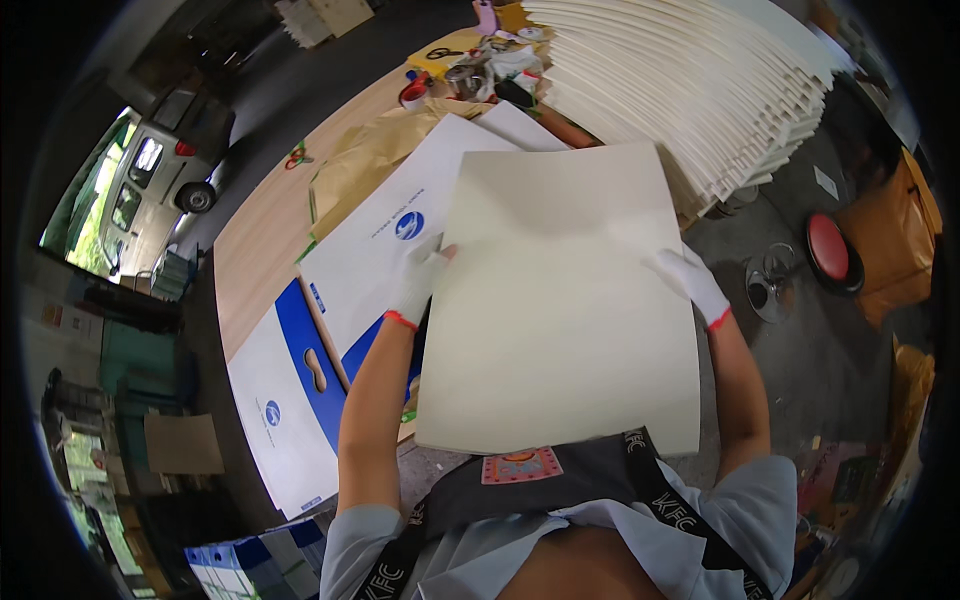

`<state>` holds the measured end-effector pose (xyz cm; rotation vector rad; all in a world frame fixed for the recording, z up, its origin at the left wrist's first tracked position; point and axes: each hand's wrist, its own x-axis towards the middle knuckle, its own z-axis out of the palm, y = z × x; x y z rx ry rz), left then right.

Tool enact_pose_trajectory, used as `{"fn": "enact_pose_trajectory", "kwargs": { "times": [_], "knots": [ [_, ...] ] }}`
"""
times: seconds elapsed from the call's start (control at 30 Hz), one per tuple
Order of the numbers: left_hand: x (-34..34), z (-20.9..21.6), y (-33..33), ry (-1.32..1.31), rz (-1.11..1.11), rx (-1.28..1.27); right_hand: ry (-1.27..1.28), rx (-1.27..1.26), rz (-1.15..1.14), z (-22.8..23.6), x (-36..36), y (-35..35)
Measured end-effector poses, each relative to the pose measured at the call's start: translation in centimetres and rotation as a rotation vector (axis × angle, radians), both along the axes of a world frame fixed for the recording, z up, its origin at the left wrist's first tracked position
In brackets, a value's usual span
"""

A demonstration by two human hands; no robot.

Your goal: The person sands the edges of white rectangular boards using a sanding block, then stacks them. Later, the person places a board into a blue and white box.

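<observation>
A large cream-coloured panel [565, 310], perhaps a flat box or board, spans the space before my body. My left hand [418, 278], in a white glove with a red cuff, grips its left edge with the thumb on top; the other fingers are hidden underneath. At the right edge my right hand [695, 283], gloved the same way, closes on the panel. Under and beside the panel's left side lies a white and blue printed carton [375, 240]. Another white and blue carton [285, 400], with an oval handle hole, lies closer to me on the left.
A tall stack of cream panels [680, 90] stands far right. Tape, scissors [443, 53] and small items crowd the wooden table's [265, 210] far end, near brown paper [370, 150]. On the right floor are a red round stool [832, 247] and an orange-brown bag [890, 240].
</observation>
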<state>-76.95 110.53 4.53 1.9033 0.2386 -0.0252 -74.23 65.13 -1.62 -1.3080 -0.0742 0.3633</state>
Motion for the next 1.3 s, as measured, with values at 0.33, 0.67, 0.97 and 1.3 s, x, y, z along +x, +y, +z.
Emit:
{"fn": "enact_pose_trajectory", "kwargs": {
  "times": [0.33,0.67,0.97,1.3],
  "knots": [
    [3.9,7.9,-6.7,-0.076,0.077,-0.386,0.076,0.160,-0.223,2.7,-7.5,-0.6],
    [10.1,3.5,-5.2,-0.318,0.259,-0.136,0.028,0.195,-0.213,2.2,-8.8,-0.7],
    [6.3,4.6,-8.5,-0.438,0.123,0.144,-0.004,0.282,-0.165,-0.3,-9.0,-3.1],
    [-0.2,7.3,-4.1,-0.102,-0.546,0.152,0.083,0.139,-0.351,-0.6,-8.9,-2.6]
  ]
}}
